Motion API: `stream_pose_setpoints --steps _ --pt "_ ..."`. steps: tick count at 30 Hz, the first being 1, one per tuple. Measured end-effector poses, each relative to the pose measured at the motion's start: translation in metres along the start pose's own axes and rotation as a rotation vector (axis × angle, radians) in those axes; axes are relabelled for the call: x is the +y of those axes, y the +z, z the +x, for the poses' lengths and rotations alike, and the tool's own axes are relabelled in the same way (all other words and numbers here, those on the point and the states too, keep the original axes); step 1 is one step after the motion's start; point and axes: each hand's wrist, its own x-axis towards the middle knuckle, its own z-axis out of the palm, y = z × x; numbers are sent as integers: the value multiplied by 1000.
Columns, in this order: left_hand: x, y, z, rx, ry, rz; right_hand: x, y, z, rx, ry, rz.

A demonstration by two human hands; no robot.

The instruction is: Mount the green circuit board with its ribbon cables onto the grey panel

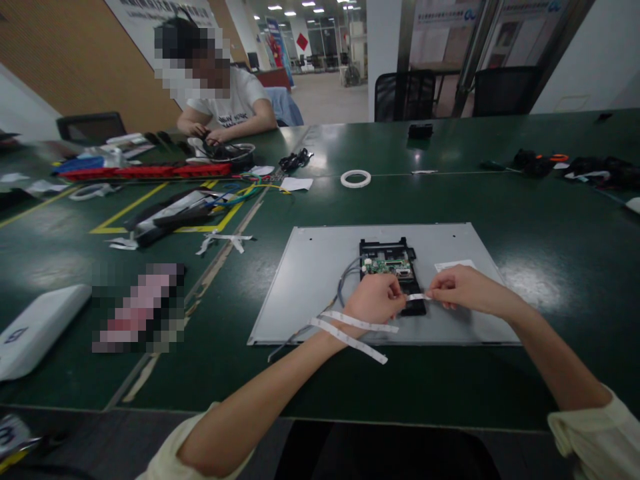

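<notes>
A grey metal panel [310, 280] lies flat on the green table. On it sits a black module [387, 263] with a green circuit board and grey wires running off to the left. My left hand [374, 299] and my right hand [457, 287] each pinch one end of a short white tape strip [417, 297], stretched between them over the module's near end. Two longer white tape strips [353, 331] are stuck across my left wrist.
A white tape roll [355, 178] lies beyond the panel. Another person sits at the far left, hands on cables. Cables, a red strip [145, 171], a white box [35, 330] and yellow floor-style markings fill the left side. Tools lie at far right [545, 162].
</notes>
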Motion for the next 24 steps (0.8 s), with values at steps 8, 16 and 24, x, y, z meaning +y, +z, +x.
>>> stream_pose_setpoints --steps 8,16,24 --pt "-1 4 4 63 39 173 0 3 2 42 23 -97" --pt "2 0 0 71 25 242 1 2 2 95 74 -123" --pt "-7 -6 -1 31 78 245 7 -11 -3 66 47 -127"
